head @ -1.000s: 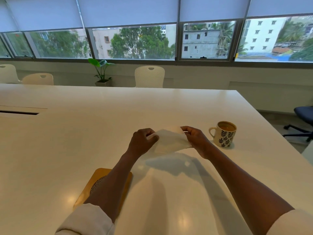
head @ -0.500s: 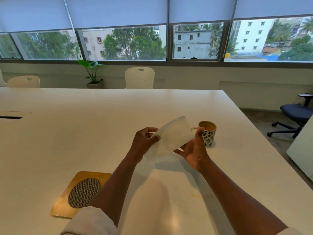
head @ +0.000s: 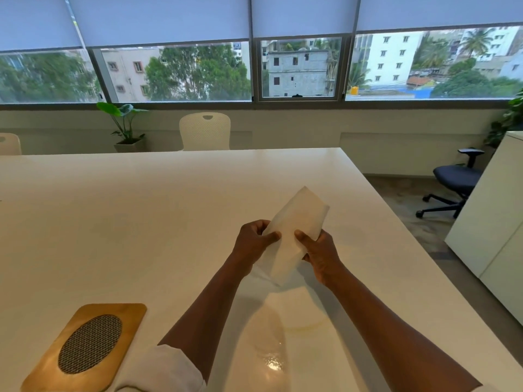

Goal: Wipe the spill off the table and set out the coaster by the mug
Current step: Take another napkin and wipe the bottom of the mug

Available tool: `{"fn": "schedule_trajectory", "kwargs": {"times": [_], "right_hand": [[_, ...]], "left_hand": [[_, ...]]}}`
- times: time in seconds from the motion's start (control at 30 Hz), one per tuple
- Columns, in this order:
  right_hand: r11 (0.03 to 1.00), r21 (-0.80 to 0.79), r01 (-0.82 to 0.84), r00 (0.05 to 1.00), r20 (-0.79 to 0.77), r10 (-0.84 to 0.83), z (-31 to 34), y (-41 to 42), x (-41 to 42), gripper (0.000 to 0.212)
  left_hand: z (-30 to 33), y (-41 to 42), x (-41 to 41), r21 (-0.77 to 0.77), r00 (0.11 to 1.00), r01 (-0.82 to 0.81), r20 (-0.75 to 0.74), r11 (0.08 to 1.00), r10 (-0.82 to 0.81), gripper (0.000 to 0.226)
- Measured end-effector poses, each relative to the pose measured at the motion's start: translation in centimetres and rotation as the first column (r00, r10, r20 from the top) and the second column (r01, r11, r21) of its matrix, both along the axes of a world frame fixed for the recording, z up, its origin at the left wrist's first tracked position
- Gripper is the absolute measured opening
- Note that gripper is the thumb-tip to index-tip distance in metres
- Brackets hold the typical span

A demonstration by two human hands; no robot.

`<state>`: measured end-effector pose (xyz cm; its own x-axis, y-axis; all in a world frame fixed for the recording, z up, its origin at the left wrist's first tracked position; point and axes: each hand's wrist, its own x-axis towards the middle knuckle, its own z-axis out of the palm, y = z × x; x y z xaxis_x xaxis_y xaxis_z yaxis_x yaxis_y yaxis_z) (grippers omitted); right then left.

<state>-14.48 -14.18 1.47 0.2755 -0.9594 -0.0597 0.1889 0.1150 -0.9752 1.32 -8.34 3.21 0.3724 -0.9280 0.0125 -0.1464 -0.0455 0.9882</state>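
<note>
Pinching napkin (head: 294,236), both hands' fingers (head: 273,238)

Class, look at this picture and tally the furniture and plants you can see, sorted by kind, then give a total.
Tables: 1
White chairs: 2
Dark office chairs: 1
White cabinets: 1
Potted plants: 2
Total: 7

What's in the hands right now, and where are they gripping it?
A folded white paper towel, held above the table. The left hand pinches its left edge, the right hand its right edge, near mid-length.
</note>
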Motion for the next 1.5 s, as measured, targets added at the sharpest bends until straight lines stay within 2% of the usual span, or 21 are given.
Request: {"fn": "schedule_trajectory", "kwargs": {"times": [0.1,0.3,0.4,0.5,0.57,0.7,0.9,0.97,1.07,1.2,1.37,1.5], "right_hand": [[0.998,-0.028,0.055,0.997,-0.053,-0.056,-0.2,-1.1,-1.7,0.028],[0.994,-0.055,0.09,0.991,-0.095,-0.095,-0.6,-2.9,-3.8,0.031],[0.989,-0.046,0.144,0.983,-0.111,-0.148,-1.0,-4.0,-5.0,0.027],[0.979,-0.019,0.204,0.969,-0.137,-0.205,-1.4,-5.2,-6.3,0.022],[0.97,-0.002,0.242,0.956,-0.17,-0.239,-1.8,-6.0,-7.0,0.021],[0.953,0.011,0.302,0.927,-0.237,-0.291,-2.6,-7.2,-7.9,0.033],[0.954,0.031,0.298,0.923,-0.265,-0.28,-3.2,-8.3,-8.3,0.032],[0.957,0.053,0.286,0.928,-0.266,-0.263,-3.4,-8.8,-8.4,0.027],[0.961,0.067,0.268,0.935,-0.26,-0.243,-3.5,-9.3,-8.6,0.018],[0.956,0.056,0.288,0.922,-0.286,-0.261,-3.6,-9.9,-8.7,0.02],[0.952,0.065,0.298,0.918,-0.291,-0.267,-3.9,-10.7,-8.8,0.03],[0.953,0.077,0.294,0.923,-0.282,-0.262,-4.1,-11.2,-8.8,0.036]], "left_hand": [[-0.5,-1.3,-1.4,0.015,0.998,0.036,0.046,0.999,-0.036,0.018],[-0.9,-4.2,-3.5,0.023,0.989,0.079,0.124,0.997,-0.081,0.024],[-1.7,-5.3,-3.4,-0.034,0.963,-0.109,0.244,0.993,0.114,0.02],[-2.8,-6.6,-2.5,-0.063,0.932,-0.261,0.245,0.963,0.269,0.023],[-3.3,-7.4,-2.0,-0.046,0.937,-0.26,0.23,0.964,0.264,0.022],[-3.8,-8.7,-1.6,0.002,0.957,-0.206,0.211,0.978,0.201,0.022],[-4.2,-10.4,-1.3,0.019,0.946,-0.209,0.257,0.978,0.197,0.027],[-4.3,-10.8,-1.4,0.024,0.957,-0.187,0.232,0.982,0.176,0.033],[-4.7,-11.4,-1.7,0.014,0.984,-0.141,0.115,0.99,0.139,0.042],[-4.7,-12.3,-1.8,0.0,0.996,-0.092,-0.02,0.996,0.092,0.039],[-5.0,-13.3,-2.1,-0.027,0.993,-0.092,-0.072,0.995,0.09,0.042],[-4.8,-14.0,-2.7,-0.011,0.987,-0.158,-0.036,0.987,0.157,0.049]]}}
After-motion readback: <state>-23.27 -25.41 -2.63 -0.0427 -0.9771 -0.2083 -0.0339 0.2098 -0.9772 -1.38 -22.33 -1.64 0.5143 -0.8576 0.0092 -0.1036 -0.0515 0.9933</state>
